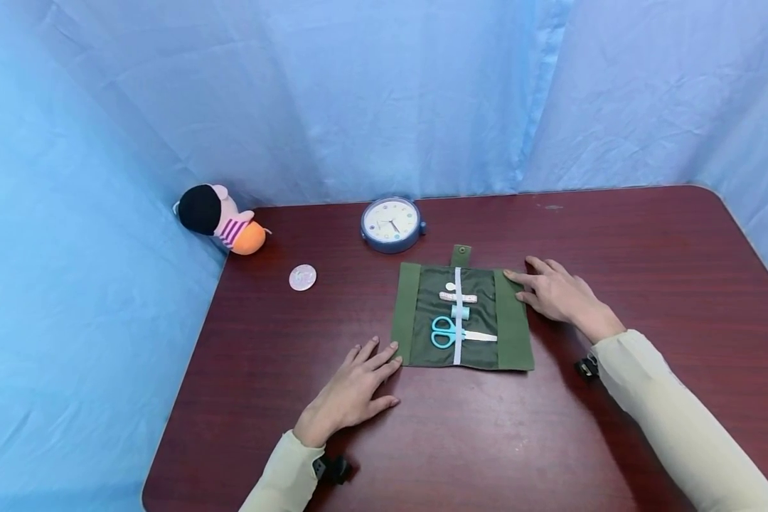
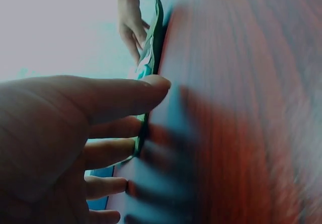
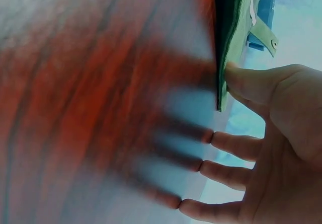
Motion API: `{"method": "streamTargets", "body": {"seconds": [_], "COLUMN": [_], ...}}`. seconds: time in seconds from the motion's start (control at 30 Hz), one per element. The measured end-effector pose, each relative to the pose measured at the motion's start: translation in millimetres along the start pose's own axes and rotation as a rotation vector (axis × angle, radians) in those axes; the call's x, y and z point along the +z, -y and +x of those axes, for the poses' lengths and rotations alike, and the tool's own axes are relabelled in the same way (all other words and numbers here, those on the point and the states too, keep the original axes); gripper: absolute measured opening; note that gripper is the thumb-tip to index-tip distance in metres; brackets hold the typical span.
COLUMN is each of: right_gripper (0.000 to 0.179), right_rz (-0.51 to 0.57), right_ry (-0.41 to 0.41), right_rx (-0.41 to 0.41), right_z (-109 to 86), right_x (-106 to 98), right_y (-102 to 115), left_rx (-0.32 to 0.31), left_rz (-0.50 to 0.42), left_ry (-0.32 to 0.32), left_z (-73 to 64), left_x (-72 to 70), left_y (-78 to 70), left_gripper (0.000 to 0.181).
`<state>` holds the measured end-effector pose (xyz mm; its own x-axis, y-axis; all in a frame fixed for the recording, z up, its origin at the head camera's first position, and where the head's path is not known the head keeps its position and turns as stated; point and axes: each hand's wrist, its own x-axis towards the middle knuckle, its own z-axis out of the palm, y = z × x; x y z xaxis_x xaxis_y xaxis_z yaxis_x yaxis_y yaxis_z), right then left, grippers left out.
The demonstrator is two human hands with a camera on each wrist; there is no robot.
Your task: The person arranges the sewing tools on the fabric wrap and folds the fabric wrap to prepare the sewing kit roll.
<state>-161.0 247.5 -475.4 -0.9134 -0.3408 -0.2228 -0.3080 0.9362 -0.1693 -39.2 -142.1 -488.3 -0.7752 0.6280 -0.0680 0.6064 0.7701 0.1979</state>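
A green fabric sewing pouch point(image 1: 514, 327) lies unfolded on the table, its snap tab point(image 1: 461, 254) pointing away. Under its white elastic band sit teal-handled scissors point(image 1: 444, 333), a light blue spool-like piece point(image 1: 464, 312), a pale patterned strip point(image 1: 448, 296) and a small white disc point(image 1: 450, 286). My left hand point(image 1: 348, 391) reaches the pouch's near left corner with fingers spread, fingertips at its edge. At the far right edge, my right hand point(image 1: 560, 293) touches the side flap; in the right wrist view its thumb point(image 3: 251, 80) rests against the fabric while other fingertips meet the table.
Behind the pouch lies a blue-rimmed clock point(image 1: 390, 222). An iridescent round disc point(image 1: 303, 277) is on the left of the table, and a plush toy point(image 1: 230, 220) sits at the far left corner. Blue curtains point(image 1: 384, 99) border the table point(image 1: 646, 249).
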Motion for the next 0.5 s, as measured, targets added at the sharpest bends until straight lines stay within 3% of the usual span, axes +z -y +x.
{"method": "streamTargets", "body": {"seconds": [0.23, 0.5], "right_gripper": [0.056, 0.057], "right_rz": [-0.008, -0.025], "right_ry": [-0.017, -0.114], "right_rx": [0.020, 0.007], "right_z": [1.1, -7.2], "right_x": [1.5, 4.8], "right_y": [-0.6, 2.0], "left_rx": [0.022, 0.081], "left_rz": [0.020, 0.087], "left_ry": [-0.029, -0.152], "left_z": [-0.2, 9.4], "left_x": [-1.0, -4.0], "left_y": [-9.0, -7.2], "left_gripper": [0.060, 0.051]}}
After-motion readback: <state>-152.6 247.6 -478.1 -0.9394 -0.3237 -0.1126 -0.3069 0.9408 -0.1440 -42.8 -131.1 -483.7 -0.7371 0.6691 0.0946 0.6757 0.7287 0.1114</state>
